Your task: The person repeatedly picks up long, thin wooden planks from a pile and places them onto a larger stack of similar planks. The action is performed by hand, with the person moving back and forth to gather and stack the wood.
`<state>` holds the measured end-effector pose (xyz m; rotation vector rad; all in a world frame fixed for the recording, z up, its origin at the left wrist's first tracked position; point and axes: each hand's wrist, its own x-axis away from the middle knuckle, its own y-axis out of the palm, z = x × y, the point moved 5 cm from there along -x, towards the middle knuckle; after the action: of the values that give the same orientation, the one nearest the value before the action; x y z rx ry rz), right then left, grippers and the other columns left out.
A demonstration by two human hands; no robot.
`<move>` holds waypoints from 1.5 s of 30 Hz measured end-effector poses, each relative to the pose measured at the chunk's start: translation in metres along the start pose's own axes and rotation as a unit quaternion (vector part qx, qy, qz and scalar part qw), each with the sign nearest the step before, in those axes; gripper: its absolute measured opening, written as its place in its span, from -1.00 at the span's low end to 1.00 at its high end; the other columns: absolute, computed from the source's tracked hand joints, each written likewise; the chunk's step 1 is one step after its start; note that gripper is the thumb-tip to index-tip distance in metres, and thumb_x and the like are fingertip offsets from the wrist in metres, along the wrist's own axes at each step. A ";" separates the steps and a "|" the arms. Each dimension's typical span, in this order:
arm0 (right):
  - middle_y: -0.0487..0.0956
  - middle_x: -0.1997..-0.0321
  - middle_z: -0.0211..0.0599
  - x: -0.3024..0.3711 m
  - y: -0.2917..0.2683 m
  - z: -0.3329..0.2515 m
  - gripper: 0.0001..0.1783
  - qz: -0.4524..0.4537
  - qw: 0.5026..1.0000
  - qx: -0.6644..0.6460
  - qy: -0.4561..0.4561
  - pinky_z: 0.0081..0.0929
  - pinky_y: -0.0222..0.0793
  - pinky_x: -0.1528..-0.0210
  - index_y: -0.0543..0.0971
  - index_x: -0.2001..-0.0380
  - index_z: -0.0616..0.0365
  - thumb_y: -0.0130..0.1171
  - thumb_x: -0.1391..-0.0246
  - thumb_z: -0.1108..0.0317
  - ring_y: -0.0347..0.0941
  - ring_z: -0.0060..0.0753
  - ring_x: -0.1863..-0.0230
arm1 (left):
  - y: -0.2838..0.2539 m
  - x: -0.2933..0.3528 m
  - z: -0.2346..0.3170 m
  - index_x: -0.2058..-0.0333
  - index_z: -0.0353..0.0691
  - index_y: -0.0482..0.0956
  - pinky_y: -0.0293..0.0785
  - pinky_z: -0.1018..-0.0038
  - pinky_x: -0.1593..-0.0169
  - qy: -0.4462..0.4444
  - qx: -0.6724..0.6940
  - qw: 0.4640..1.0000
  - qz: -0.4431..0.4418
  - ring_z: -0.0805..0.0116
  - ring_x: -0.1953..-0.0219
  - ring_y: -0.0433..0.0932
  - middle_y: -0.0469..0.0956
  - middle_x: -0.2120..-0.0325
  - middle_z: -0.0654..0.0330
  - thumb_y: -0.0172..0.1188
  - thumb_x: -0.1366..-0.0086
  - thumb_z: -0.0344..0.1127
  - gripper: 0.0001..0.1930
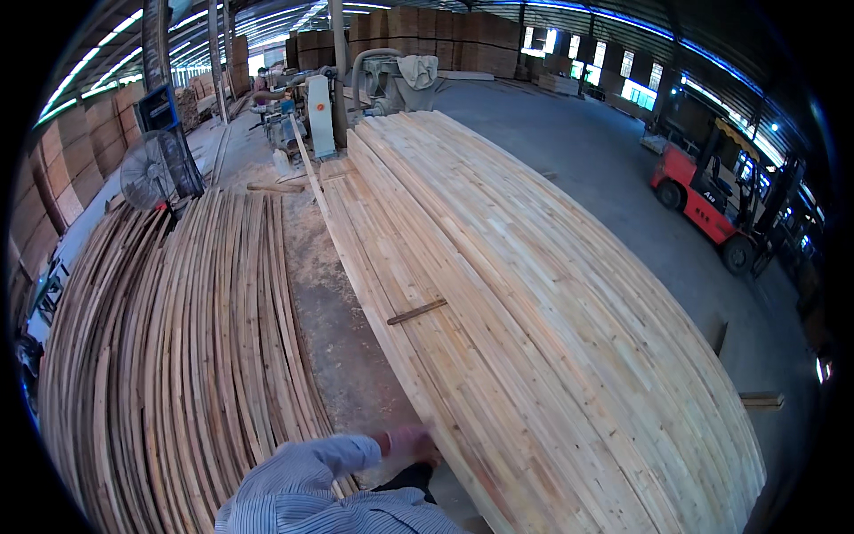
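Note:
My left hand [409, 440], in a pinkish glove and blurred, reaches from a striped sleeve [334, 454] to the near left edge of a long pale wooden board [347, 252]. Whether its fingers close on the board cannot be made out. This board runs along the left side of a low layer of planed boards [454, 347], and its far end reaches toward a machine. My right hand does not show. Across the low layer lies a short dark stick [416, 311]. On the right rises a higher stack of pale boards [551, 285].
To the left lie rough brown strips [205, 329] beside a sawdust-strewn floor gap [334, 329]. A fan [149, 169] stands at their far end. Ahead are a pale machine cabinet [320, 116] and another person [261, 82]. A red forklift [703, 209] is parked at right.

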<state>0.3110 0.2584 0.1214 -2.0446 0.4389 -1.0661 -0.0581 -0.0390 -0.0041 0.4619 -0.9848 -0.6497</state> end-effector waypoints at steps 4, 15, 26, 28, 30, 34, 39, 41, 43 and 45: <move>0.65 0.33 0.16 0.003 0.011 -0.111 -0.27 0.021 0.997 0.034 -0.073 0.01 0.46 0.06 0.70 0.26 0.17 0.12 0.00 -0.37 0.59 0.20 0.16 | 0.032 -0.020 -0.118 0.22 -0.19 0.49 0.46 0.42 0.04 -0.009 -0.035 0.935 -0.352 0.30 0.31 0.50 0.48 0.38 0.18 0.06 -0.40 -0.08 -0.72; 0.62 0.02 0.06 -0.091 0.055 -0.214 -0.37 0.090 0.966 -0.093 -0.222 -0.11 0.41 -0.10 0.58 0.01 0.18 0.21 -0.06 -0.13 0.53 0.10 -0.04 | 0.057 -0.013 -0.042 -0.07 -0.24 0.45 0.51 0.10 -0.15 -0.024 0.066 0.995 0.066 0.06 -0.03 0.51 0.54 0.01 0.01 0.05 -0.44 -0.07 -0.60; 0.61 0.06 -0.04 -0.198 -0.027 -0.091 -0.50 0.216 0.970 0.026 -0.110 -0.05 0.40 -0.05 0.54 0.01 0.16 0.26 -0.08 0.07 0.52 0.03 0.00 | -0.126 -0.035 0.119 0.05 -0.16 0.49 0.42 0.04 -0.17 0.212 0.107 0.968 0.084 0.11 0.01 0.49 0.54 0.16 0.09 0.10 -0.38 -0.04 -0.66; 0.60 0.07 -0.08 -0.224 -0.050 -0.075 -0.50 0.273 0.954 0.085 -0.086 -0.04 0.40 -0.01 0.53 0.00 0.14 0.27 -0.07 0.06 0.52 0.01 0.01 | -0.087 -0.038 0.129 0.09 -0.13 0.50 0.44 0.08 -0.15 0.135 0.176 0.962 0.160 0.14 0.00 0.49 0.54 0.16 0.12 0.07 -0.39 0.00 -0.66; 0.60 0.05 -0.11 -0.248 -0.078 -0.088 -0.48 0.285 0.950 0.104 -0.069 -0.07 0.40 -0.01 0.52 -0.01 0.13 0.28 -0.06 0.06 0.52 -0.01 0.00 | -0.064 -0.023 0.130 0.13 -0.09 0.50 0.48 0.14 -0.03 0.098 0.148 0.958 0.225 0.19 0.09 0.49 0.54 0.18 0.17 0.02 -0.40 0.06 -0.65; 0.55 -0.10 -0.19 -0.303 -0.104 -0.106 -0.41 0.253 0.948 0.189 -0.037 -0.14 0.32 -0.15 0.47 -0.11 0.08 0.29 -0.06 0.05 0.44 -0.12 -0.16 | -0.072 -0.010 0.117 0.20 -0.01 0.50 0.41 0.29 0.24 0.051 0.106 0.977 0.179 0.28 0.31 0.42 0.54 0.25 0.27 -0.10 -0.43 0.17 -0.60; 0.44 -0.26 -0.18 -0.357 -0.105 -0.117 -0.29 0.220 0.941 0.251 -0.045 -0.17 0.22 -0.28 0.40 -0.23 0.07 0.29 -0.05 0.02 0.34 -0.15 -0.29 | -0.097 0.027 0.061 0.47 0.01 0.32 0.24 0.31 0.38 0.004 0.144 0.954 0.263 0.26 0.48 0.31 0.32 0.52 0.29 -0.09 -0.42 0.17 -0.58; 0.50 -0.15 -0.22 -0.362 -0.104 -0.128 -0.36 0.241 0.939 0.243 -0.031 -0.19 0.25 -0.22 0.45 -0.17 0.06 0.27 -0.04 0.05 0.40 -0.18 -0.21 | -0.112 0.048 0.038 0.52 -0.01 0.27 0.23 0.30 0.39 -0.016 0.141 0.952 0.270 0.25 0.49 0.29 0.26 0.55 0.28 -0.08 -0.41 0.16 -0.56; 0.56 -0.06 -0.25 -0.366 -0.107 -0.131 -0.44 0.242 0.937 0.250 -0.021 -0.20 0.29 -0.16 0.50 -0.09 0.04 0.26 -0.03 0.06 0.45 -0.20 -0.14 | -0.174 0.057 -0.009 0.53 -0.01 0.28 0.23 0.29 0.37 -0.072 0.460 0.858 0.217 0.25 0.49 0.29 0.27 0.55 0.27 -0.08 -0.40 0.16 -0.56; 0.60 0.02 -0.27 -0.382 -0.107 -0.122 -0.52 0.229 0.932 0.279 -0.013 -0.20 0.34 -0.11 0.55 -0.01 0.01 0.27 -0.02 0.07 0.50 -0.21 -0.07 | -0.148 0.060 0.003 0.54 -0.02 0.29 0.23 0.28 0.37 -0.045 0.191 0.960 0.198 0.24 0.49 0.29 0.28 0.53 0.24 -0.08 -0.40 0.14 -0.56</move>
<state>-0.0180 0.4982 0.0398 -1.3605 0.5001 -0.7609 -0.0800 -0.1876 -0.0593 0.5555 -1.2551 -0.1166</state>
